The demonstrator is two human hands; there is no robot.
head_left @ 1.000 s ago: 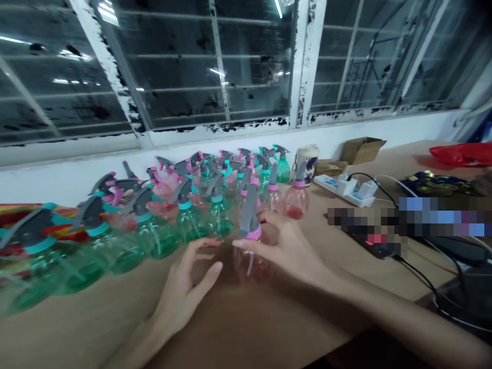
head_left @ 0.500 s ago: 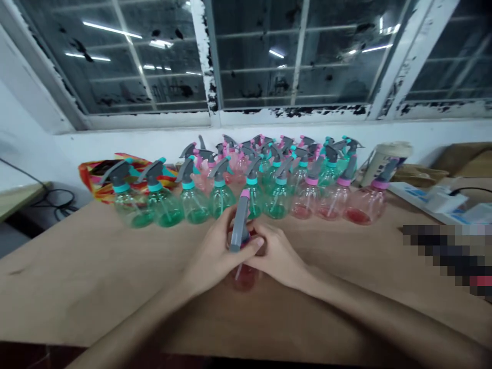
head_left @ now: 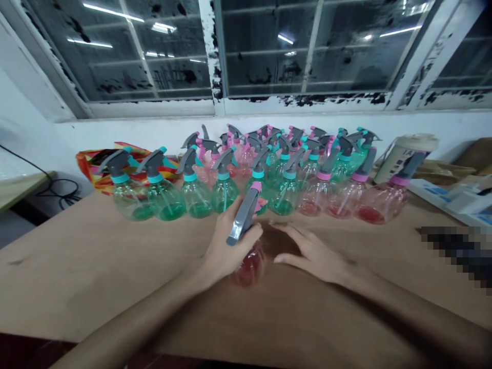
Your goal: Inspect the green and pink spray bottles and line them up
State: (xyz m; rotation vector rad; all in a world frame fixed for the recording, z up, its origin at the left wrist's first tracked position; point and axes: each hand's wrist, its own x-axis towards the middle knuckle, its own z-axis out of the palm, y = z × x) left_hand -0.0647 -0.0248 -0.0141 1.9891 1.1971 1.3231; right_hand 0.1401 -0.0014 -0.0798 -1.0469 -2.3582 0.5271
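Observation:
A pink spray bottle (head_left: 249, 267) with a grey trigger head and red liquid stands in front of me. My left hand (head_left: 230, 240) is wrapped round its neck, just under the head. To its right, my right hand (head_left: 313, 253) is apart from the bottle, fingers spread and holding nothing. Behind the hands runs a row of spray bottles: several green ones with turquoise collars (head_left: 198, 197) on the left and middle, and pink ones with pink collars (head_left: 378, 202) on the right. Liquid lies in the bottom of these bottles.
More green and pink spray bottles (head_left: 246, 154) crowd behind the row, by the wall. A colourful bag (head_left: 90, 166) lies at the back left. At the right are a pale tumbler (head_left: 403, 156), a white power strip (head_left: 442, 197) and a pixelated dark object (head_left: 457, 253).
My right hand has let go of the pink spray bottle and moved right, its fingers opening. The left hand keeps its hold, and the spray head has turned slightly. The view has shifted a little.

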